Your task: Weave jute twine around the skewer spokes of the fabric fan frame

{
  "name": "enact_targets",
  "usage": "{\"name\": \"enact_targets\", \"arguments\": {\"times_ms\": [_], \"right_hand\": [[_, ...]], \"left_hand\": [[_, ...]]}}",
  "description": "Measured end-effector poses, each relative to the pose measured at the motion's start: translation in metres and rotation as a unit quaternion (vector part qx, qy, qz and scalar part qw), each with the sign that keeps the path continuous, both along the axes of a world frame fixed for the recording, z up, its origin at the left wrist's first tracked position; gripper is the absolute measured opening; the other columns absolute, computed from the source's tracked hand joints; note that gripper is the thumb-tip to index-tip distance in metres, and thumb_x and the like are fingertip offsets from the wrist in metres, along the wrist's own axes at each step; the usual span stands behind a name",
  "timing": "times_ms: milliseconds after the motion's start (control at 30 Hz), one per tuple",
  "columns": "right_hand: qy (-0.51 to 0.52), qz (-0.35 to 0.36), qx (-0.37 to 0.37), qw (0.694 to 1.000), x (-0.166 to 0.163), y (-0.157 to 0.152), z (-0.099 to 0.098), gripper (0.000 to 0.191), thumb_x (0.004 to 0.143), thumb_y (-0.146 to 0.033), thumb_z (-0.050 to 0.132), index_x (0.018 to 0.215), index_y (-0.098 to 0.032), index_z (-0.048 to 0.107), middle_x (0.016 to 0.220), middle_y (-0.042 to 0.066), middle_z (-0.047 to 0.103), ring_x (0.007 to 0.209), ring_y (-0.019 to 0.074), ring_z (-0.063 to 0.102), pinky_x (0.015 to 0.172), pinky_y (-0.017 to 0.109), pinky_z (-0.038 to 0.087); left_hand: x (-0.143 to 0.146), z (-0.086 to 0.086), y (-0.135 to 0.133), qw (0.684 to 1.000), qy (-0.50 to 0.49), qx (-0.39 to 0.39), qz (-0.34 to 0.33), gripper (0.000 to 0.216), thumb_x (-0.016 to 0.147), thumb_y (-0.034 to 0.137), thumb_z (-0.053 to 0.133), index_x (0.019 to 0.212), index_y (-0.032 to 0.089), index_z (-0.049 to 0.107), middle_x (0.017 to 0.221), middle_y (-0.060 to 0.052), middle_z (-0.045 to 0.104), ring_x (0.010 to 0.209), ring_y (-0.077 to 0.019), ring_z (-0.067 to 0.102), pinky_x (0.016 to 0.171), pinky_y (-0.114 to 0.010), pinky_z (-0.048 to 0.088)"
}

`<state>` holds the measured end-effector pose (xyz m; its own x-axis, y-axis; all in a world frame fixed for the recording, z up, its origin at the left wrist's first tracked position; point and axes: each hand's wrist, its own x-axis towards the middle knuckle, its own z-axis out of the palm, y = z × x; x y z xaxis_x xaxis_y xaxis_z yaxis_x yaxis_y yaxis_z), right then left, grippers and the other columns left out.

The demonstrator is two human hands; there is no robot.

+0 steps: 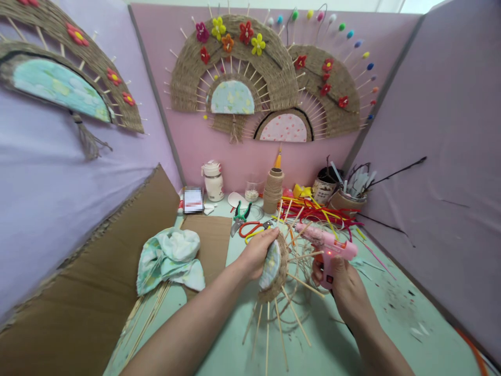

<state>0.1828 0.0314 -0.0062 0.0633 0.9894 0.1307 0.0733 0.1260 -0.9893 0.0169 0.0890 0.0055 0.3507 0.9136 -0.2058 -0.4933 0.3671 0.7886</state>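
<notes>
My left hand (256, 253) is closed on a half-made fan (274, 269) of jute cord wound round wooden skewers, with a pale green fabric centre. The fan stands on edge, its skewers pointing out to all sides. My right hand (344, 279) grips the handle of a pink glue gun (326, 244). The gun's nozzle points left at the fan's upper edge. Loose jute cord (303, 297) lies on the green table (391, 318) under the fan.
A crumpled green cloth (170, 258) and brown cardboard (105, 282) lie at the left, with loose skewers (146, 316) beside them. Scissors (254, 228), green pliers (239, 215), a jute spool (273, 190), a white jar (213, 181), tins and coloured pipe cleaners (321, 209) crowd the back. Finished fans hang on the walls.
</notes>
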Motion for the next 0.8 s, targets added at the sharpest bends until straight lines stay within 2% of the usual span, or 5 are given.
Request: {"name": "enact_targets", "arguments": {"times_ms": [567,800], "right_hand": [[-0.01,0.004,-0.003,1.0,0.0035,0.002,-0.0032,0.054,0.084,-0.07,0.035,0.074,-0.02,0.051,0.057,0.0,0.049,0.05,0.0151,0.047,0.048,0.027,0.038],[-0.003,0.015,-0.008,1.0,0.005,0.0032,-0.0079,0.053,0.086,-0.068,0.032,0.076,-0.02,0.051,0.058,0.0,0.049,0.051,0.015,0.046,0.048,0.027,0.038]], "left_hand": [[-0.0005,-0.0059,0.0019,1.0,-0.017,0.013,0.001,0.032,0.071,0.042,0.071,0.075,0.011,0.063,0.059,-0.005,0.065,0.049,-0.0104,0.056,0.05,-0.019,0.043],[-0.0023,-0.0077,0.0023,1.0,0.015,0.011,-0.023,0.035,0.075,0.047,0.066,0.073,0.013,0.062,0.056,-0.005,0.063,0.043,-0.0091,0.051,0.042,-0.019,0.036]]}}
